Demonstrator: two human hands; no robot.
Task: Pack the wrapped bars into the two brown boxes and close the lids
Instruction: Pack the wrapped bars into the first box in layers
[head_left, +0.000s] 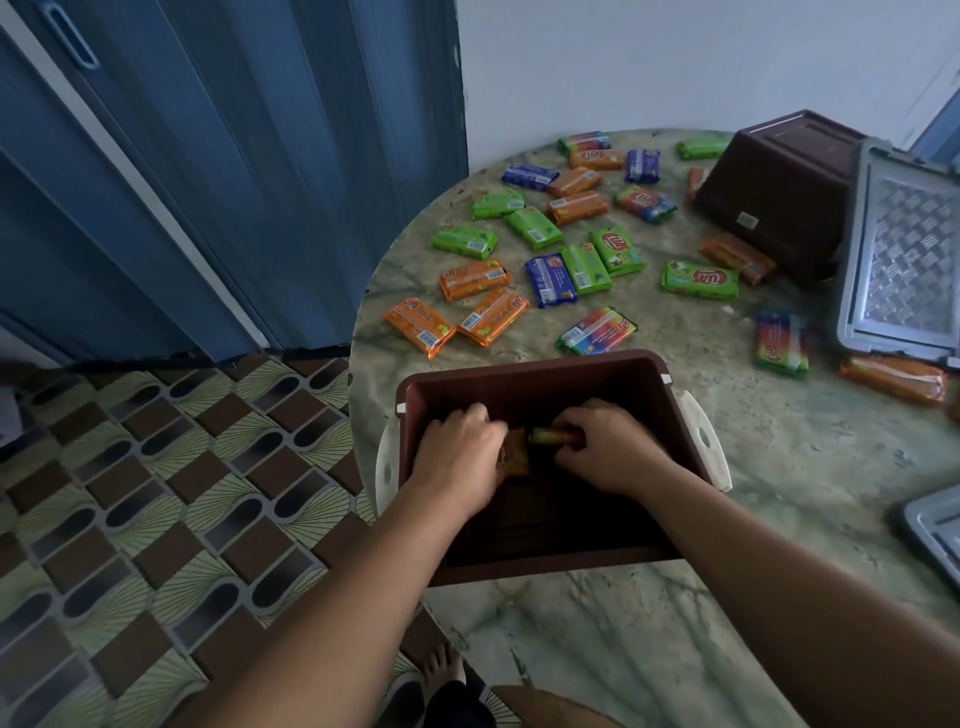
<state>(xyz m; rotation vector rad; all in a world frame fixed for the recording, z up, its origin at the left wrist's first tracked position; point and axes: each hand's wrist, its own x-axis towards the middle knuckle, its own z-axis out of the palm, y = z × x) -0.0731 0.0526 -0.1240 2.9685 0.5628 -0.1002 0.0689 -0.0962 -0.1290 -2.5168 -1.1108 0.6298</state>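
An open brown box (524, 366) with white side latches stands near the table's front edge. Both my hands are down inside it. My left hand (457, 457) holds an orange wrapped bar (515, 456) against the box floor. My right hand (602, 447) grips another orange bar (553, 435) with a green end. A second brown box (779, 182) lies tipped over at the back right. Several green, orange, blue and rainbow wrapped bars (571, 265) lie scattered on the table beyond the near box.
A grey lid (904, 249) lies at the right next to the tipped box, and a second grey lid (935, 530) shows at the right edge. The round marble table (779, 467) drops off to a tiled floor on the left. My bare foot (441, 670) is below.
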